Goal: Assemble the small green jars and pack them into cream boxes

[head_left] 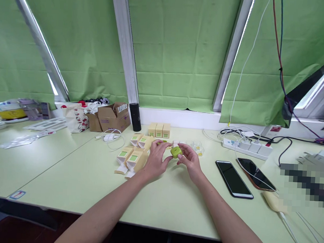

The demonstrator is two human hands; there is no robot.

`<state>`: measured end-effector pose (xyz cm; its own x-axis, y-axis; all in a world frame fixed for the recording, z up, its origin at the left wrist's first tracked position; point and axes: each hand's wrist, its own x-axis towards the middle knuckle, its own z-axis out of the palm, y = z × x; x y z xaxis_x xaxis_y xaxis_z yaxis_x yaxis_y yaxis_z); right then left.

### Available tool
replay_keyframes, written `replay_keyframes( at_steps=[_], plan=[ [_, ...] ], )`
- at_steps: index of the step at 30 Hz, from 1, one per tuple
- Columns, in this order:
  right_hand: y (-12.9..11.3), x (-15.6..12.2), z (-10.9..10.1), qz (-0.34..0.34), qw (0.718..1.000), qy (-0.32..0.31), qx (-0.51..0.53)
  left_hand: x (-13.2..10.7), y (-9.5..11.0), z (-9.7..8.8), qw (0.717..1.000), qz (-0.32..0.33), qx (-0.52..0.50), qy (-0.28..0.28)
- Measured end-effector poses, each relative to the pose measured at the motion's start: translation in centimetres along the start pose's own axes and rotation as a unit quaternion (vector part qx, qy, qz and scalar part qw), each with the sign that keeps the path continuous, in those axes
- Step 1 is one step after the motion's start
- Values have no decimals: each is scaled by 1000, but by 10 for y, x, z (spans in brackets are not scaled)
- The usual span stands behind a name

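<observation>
A small green case (176, 151) is held between both hands above the pale green table (67, 174). My left hand (156, 160) pinches its left side with curled fingers. My right hand (190, 160) grips its right side. Several small tan boxes with green labels (133, 159) lie open just left of my left hand. Three more such boxes (159, 130) stand upright in a row behind. Small clear plastic pieces (197, 147) lie beyond my right hand.
Two phones (233, 178) (255, 173) lie to the right, near a white power strip (246, 146) with cables. A black cylinder (135, 117), an open cardboard box (112, 118) and a white charger (110, 137) sit at the back left.
</observation>
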<state>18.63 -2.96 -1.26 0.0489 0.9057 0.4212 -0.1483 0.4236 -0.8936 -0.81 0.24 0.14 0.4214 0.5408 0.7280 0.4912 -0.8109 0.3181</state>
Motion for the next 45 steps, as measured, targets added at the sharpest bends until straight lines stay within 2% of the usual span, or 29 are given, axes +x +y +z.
replay_keyframes(
  at_steps=[11,15,20,24,26,30,33,37,41,45],
  plan=[
    [11,2,6,20,1000,8,-1,-1,5,-1,997,43,9,-56],
    [10,2,7,29,1000,3,4,-1,5,-1,997,47,2,-55],
    [15,3,4,37,999,31,-14,1,2,0,997,-21,-65,-28],
    [21,2,1,19,988,66,-140,4,-2,2,984,-117,-134,15],
    [22,-1,0,-4,968,58,-246,5,-5,3,973,-154,-169,29],
    [22,-9,3,-85,896,-12,-437,8,-16,5,952,-189,-237,48],
    [23,-11,8,-129,842,-70,-519,9,-23,6,934,-206,-285,62],
    [28,-7,15,-140,778,-121,-601,9,-29,6,916,-223,-321,84],
    [31,1,21,-115,740,-148,-646,10,-32,5,907,-241,-333,93],
    [33,15,29,-101,728,-162,-659,9,-34,6,908,-238,-331,102]
  ],
)
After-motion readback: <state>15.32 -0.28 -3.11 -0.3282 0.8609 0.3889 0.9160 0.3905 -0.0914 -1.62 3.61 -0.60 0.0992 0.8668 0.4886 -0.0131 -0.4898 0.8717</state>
